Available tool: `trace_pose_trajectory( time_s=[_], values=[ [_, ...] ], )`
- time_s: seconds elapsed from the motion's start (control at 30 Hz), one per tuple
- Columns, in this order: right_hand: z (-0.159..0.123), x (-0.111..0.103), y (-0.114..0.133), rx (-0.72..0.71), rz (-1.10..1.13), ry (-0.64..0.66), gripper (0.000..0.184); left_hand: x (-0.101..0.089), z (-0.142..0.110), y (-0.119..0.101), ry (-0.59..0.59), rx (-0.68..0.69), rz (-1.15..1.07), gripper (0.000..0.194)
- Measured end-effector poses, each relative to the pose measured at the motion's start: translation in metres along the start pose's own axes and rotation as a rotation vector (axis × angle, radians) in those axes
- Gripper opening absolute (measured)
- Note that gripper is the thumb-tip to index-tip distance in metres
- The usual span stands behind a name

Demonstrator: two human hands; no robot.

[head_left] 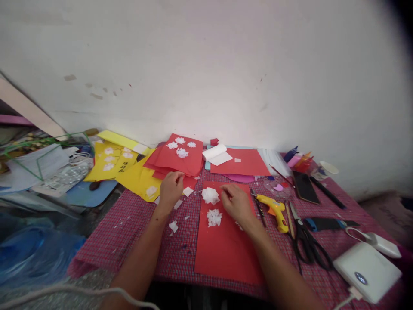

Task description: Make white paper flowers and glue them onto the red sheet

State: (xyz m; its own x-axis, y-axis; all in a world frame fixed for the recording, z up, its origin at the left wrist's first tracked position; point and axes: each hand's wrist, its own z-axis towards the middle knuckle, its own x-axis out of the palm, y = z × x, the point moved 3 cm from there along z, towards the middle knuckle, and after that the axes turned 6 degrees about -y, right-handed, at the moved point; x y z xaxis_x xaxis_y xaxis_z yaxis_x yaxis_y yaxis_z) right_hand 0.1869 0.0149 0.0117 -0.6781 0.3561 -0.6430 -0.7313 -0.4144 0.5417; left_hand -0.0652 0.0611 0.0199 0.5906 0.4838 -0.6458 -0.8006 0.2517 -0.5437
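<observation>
A red paper sheet (226, 245) lies in front of me on a pink checked cloth (135, 219). Two white cut-paper flowers rest on it, one at the top (210, 195) and one just below it (214, 217). My right hand (237, 202) rests on the sheet beside the upper flower, fingers curled and pointing at it. My left hand (171, 187) is loosely closed over the cloth near white paper scraps (187, 191), next to a stack of red sheets (180, 159) bearing three white flowers. What its fingers hold, if anything, I cannot make out.
A yellow glue gun (274, 209), black scissors (305, 239), a blue-handled knife (325, 224), a phone (305, 186) and a white power bank (366, 269) lie to the right. Yellow sheets (119, 165) and a white paper roll (214, 152) lie farther back. Clutter fills the left.
</observation>
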Motion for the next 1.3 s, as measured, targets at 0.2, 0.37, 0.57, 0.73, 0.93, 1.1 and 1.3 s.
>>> trace_pose_trajectory(
  time_s=[0.2,0.37,0.57,0.73,0.93,1.1,1.3],
  values=[
    [0.000,0.000,0.003,-0.004,0.020,-0.003,0.021,0.006,-0.002,0.012,0.277,-0.046,0.083,0.016],
    [0.000,0.001,0.005,-0.006,0.024,0.013,0.020,0.008,-0.010,0.004,0.429,0.045,0.131,0.024],
    [-0.002,0.003,0.007,-0.003,0.028,0.018,0.020,0.010,-0.010,0.004,0.425,0.067,0.208,0.021],
    [-0.004,0.003,0.010,-0.016,0.034,0.006,0.020,0.006,-0.007,0.000,0.315,0.020,0.058,0.024],
    [-0.005,0.005,0.016,-0.041,0.066,-0.011,0.022,0.009,-0.011,-0.018,0.226,-0.129,-0.390,0.026],
    [-0.006,0.004,0.023,0.045,0.230,-0.043,0.022,0.025,-0.028,-0.043,0.345,-0.276,-0.816,0.026],
    [-0.006,0.009,0.020,0.271,0.613,0.044,0.020,0.031,-0.042,-0.064,0.442,-0.236,-0.977,0.023]
  ],
)
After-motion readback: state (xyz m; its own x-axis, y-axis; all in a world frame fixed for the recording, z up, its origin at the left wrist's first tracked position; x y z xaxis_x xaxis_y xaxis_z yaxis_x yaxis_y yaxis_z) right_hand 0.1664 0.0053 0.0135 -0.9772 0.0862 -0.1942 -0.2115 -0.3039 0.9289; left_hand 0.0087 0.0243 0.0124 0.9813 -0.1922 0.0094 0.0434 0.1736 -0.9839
